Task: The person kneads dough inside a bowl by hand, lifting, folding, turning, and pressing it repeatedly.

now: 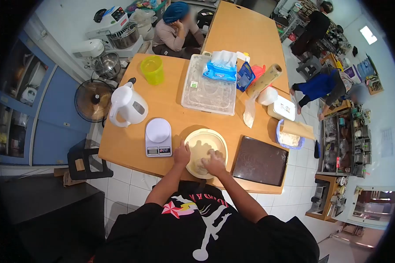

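Observation:
A round cream bowl (210, 136) stands at the table's front edge. My right hand (213, 163) is inside it, fingers bent and coated with pale dough or flour, over a pale lump (201, 167) at the bottom. What its fingers grip is too small to tell. My left hand (181, 154) rests at the bowl's left rim, a finger pointing along it, the others curled. Left of the bowl lies a white kitchen scale (158, 133). A dark baking tray (260, 160) lies to the right.
On the wooden table (171, 103) stand a white kettle (129, 105), a yellow-green cup (152, 70), a clear lidded box (209, 96), a tissue pack (220, 71), a wrap roll (265, 79) and a flour tub (289, 139). A seated person (176, 30) is beyond.

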`<state>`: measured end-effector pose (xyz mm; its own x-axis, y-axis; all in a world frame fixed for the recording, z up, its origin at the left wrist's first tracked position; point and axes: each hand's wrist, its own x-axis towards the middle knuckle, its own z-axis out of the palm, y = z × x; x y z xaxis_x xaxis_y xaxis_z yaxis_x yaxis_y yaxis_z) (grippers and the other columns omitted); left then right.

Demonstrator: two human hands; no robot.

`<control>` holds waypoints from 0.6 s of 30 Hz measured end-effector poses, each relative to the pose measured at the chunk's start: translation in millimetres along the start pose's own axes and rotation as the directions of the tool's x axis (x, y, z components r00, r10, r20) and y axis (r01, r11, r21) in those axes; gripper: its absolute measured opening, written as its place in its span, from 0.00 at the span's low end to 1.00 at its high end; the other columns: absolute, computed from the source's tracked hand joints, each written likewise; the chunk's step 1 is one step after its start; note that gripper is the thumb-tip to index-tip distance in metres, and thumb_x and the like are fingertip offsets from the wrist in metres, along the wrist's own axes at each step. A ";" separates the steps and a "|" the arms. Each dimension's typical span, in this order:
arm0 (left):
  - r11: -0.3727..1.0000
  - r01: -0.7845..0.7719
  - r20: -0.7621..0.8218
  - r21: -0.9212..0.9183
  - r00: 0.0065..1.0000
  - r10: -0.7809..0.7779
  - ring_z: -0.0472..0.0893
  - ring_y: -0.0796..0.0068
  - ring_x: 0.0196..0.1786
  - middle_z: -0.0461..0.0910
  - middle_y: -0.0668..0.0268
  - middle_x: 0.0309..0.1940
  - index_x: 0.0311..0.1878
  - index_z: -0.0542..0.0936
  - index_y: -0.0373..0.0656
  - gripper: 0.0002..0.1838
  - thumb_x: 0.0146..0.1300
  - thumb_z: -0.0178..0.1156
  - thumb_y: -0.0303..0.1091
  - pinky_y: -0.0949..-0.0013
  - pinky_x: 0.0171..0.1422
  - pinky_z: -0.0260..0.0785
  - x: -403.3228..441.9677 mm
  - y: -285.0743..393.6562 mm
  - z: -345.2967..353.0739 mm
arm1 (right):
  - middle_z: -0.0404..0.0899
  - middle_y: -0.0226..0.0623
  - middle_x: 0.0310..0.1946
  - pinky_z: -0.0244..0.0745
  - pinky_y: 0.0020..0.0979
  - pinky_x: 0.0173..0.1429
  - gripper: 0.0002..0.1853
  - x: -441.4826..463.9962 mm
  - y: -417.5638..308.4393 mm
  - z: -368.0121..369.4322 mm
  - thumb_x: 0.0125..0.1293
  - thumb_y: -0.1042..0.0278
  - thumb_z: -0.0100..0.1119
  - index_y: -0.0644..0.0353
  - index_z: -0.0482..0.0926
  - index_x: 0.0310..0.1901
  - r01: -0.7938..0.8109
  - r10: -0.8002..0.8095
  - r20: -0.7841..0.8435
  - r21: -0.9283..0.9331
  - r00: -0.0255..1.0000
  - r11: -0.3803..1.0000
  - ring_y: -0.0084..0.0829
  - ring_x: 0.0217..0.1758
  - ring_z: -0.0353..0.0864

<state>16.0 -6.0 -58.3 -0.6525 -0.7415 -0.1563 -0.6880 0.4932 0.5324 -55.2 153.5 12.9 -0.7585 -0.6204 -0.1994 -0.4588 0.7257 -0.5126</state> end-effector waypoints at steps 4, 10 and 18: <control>0.999 -0.043 -0.049 -0.030 0.998 0.041 0.80 0.39 0.33 0.80 0.45 0.27 0.52 0.71 0.42 0.17 0.72 0.45 0.45 0.41 0.40 0.70 2.3 -6.4 7.9 | 0.78 0.44 0.49 0.68 0.55 0.58 0.29 -8.8 0.7 17.4 0.55 0.38 0.60 0.51 0.81 0.52 0.148 -0.148 0.008 -0.084 0.989 0.985 0.50 0.57 0.72; 0.998 -0.044 -0.062 -0.035 0.997 0.042 0.80 0.39 0.33 0.81 0.44 0.28 0.52 0.70 0.41 0.17 0.72 0.45 0.44 0.40 0.40 0.69 -0.4 3.0 -4.3 | 0.78 0.41 0.43 0.68 0.52 0.54 0.28 -6.3 -18.8 24.1 0.50 0.39 0.64 0.53 0.81 0.45 0.046 -0.056 -0.057 -0.163 0.997 0.985 0.44 0.53 0.72; 0.993 -0.095 -0.063 -0.071 0.994 0.091 0.80 0.40 0.31 0.81 0.45 0.27 0.51 0.69 0.39 0.14 0.70 0.47 0.39 0.42 0.38 0.70 -1.3 -0.5 -2.5 | 0.77 0.39 0.45 0.64 0.51 0.58 0.24 32.1 -24.7 30.7 0.54 0.43 0.61 0.54 0.80 0.44 -0.070 0.079 0.027 -0.239 0.997 0.969 0.41 0.55 0.72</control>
<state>17.9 -6.4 -56.3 -0.6909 -0.7209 -0.0545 -0.5985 0.5279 0.6026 -54.0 106.5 -6.5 -0.7796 -0.5691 -0.2616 -0.5016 0.8174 -0.2833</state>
